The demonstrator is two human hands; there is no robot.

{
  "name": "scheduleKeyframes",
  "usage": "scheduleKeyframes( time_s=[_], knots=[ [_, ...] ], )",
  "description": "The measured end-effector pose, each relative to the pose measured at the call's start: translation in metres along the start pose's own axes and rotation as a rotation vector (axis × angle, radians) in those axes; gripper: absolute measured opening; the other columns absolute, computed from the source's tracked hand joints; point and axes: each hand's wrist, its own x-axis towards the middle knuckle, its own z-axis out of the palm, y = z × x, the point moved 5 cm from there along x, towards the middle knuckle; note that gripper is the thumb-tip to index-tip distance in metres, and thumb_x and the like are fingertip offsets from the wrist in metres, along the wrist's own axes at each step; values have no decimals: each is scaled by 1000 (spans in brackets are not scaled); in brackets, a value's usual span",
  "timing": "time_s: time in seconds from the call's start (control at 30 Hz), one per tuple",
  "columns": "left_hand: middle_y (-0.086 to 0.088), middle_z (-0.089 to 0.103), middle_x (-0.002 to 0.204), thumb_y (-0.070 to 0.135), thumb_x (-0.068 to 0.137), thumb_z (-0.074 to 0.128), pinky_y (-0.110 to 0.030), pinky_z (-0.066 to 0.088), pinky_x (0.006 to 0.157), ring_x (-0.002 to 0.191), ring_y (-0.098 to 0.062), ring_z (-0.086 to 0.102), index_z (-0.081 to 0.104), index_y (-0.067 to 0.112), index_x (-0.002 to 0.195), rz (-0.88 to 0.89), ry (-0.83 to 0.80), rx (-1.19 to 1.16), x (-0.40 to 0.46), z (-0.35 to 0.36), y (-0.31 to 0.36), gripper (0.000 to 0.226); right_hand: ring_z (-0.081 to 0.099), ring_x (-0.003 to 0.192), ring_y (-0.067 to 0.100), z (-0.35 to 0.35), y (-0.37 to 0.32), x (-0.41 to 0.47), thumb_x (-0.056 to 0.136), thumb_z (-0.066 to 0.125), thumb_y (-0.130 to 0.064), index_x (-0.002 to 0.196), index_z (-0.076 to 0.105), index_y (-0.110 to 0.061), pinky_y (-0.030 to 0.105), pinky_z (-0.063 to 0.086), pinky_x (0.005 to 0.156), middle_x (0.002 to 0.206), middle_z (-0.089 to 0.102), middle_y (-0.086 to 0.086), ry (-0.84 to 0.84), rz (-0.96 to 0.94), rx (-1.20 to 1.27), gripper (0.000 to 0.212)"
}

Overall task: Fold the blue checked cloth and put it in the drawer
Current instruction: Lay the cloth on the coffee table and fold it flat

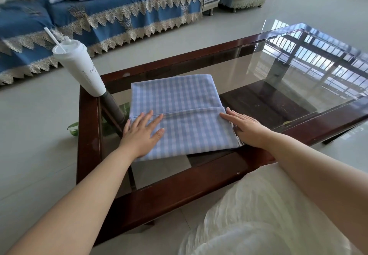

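**poster1:** So, working left to right: far left there's a blue sofa (pixel 111 13) with a lacy cream trim, some loose bluish fabric piled on its seat. In front of that, a tall white cup (pixel 80 68) with a straw (pixel 54 39) stands on the table's far left corner, right on the wood frame.

**poster2:** And the cloth?

**poster1:** The blue checked cloth (pixel 179 99) lies flat on the glass table (pixel 268 71), toward the left end, already folded into a rough rectangle. There's a fold edge running across it about two thirds of the way toward the person.

**poster2:** What are the hands doing?

**poster1:** The left hand (pixel 142 133) is palm-down on the cloth's near left part, fingers straight and a bit spread, pressing flat, not grabbing anything. The right hand (pixel 244 125) is at the cloth's right edge, fingers straight and together, lying flat along that side. Its fingertips touch the cloth near the fold line. Nothing is pinched or gripped by either one.

**poster2:** Anything else?

**poster1:** The table has a dark reddish wood frame and the glass reflects a window grid on the right side. You can see a lower shelf through the glass. Bottom right, a white crinkly garment (pixel 258 215) on the person. Pale tile floor (pixel 39 135) all around. Can't spot a drawer in this shot.
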Motion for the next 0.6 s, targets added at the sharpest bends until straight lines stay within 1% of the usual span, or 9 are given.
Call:
scheduleKeyframes(
  time_s=[0.1, 0.23, 0.33, 0.4, 0.43, 0.5, 0.53, 0.57, 0.6],
  knots=[
    [12, -6, 161, 59, 96, 12, -47, -8, 117, 148, -14, -10, 0, 50, 147, -3, 17, -7, 0, 0, 1, 53, 10, 147, 11, -3, -3, -2, 96, 37, -13, 149, 17, -37, 25, 5, 116, 161, 4, -7, 12, -14, 13, 62],
    [13, -3, 161, 56, 97, 14, -48, -7, 118, 148, -14, -9, 3, 49, 147, -8, 8, -25, 2, -1, 0, 51, -1, 147, 7, 0, 0, 1, 94, 48, -11, 150, 10, -37, 23, -3, 115, 161, -1, -5, -88, -15, 111, 72],
    [13, -2, 161, 53, 98, 15, -48, -5, 119, 148, -14, -8, 4, 49, 147, 0, 17, -30, 3, -1, 0, 50, -6, 147, 9, 1, 0, 2, 91, 55, -15, 150, 2, -36, 25, -3, 115, 161, -8, -4, -141, -49, 62, 82],
    [13, -1, 161, 52, 99, 15, -48, -5, 119, 148, -13, -7, 4, 49, 147, 2, 29, -34, 3, 0, 0, 49, -4, 147, 10, -5, 4, 3, 88, 60, -23, 150, 4, -39, 31, 7, 118, 160, -11, -8, -60, -51, 31, 85],
    [13, -1, 161, 51, 99, 15, -47, -6, 118, 148, -13, -7, 4, 49, 147, 1, 29, -35, 4, 0, 0, 49, -4, 146, 9, -9, 6, 2, 87, 60, -31, 149, 6, -42, 34, 10, 120, 159, -11, -11, 12, -84, -28, 83],
    [14, -1, 160, 51, 99, 16, -47, -6, 118, 148, -13, -7, 4, 49, 147, -2, 27, -32, 4, 1, -1, 49, 0, 147, 10, -13, 6, 1, 87, 46, -50, 149, 9, -41, 41, 13, 120, 159, -2, -10, 150, -229, -263, 73],
    [14, -1, 160, 51, 99, 16, -47, -6, 118, 148, -13, -7, 4, 50, 147, -1, 25, -33, 4, 1, -2, 49, 8, 148, 14, -13, 4, 2, 86, 38, -53, 149, 15, -37, 43, 15, 120, 159, 8, -6, 192, -303, -360, 69],
    [15, -1, 160, 50, 100, 15, -47, -6, 119, 148, -12, -7, 5, 50, 146, -2, 21, -36, 4, 0, -2, 48, 17, 146, 18, -12, 0, 4, 85, 33, -52, 149, 22, -32, 43, 18, 119, 158, 19, -1, 199, -357, -419, 69],
    [15, -2, 160, 49, 100, 14, -47, -6, 119, 148, -12, -7, 5, 50, 146, -2, 18, -39, 4, 0, -2, 47, 24, 144, 21, -11, -6, 8, 84, 36, -49, 148, 29, -26, 43, 21, 118, 155, 28, 3, 190, -396, -460, 69]
  ],
)
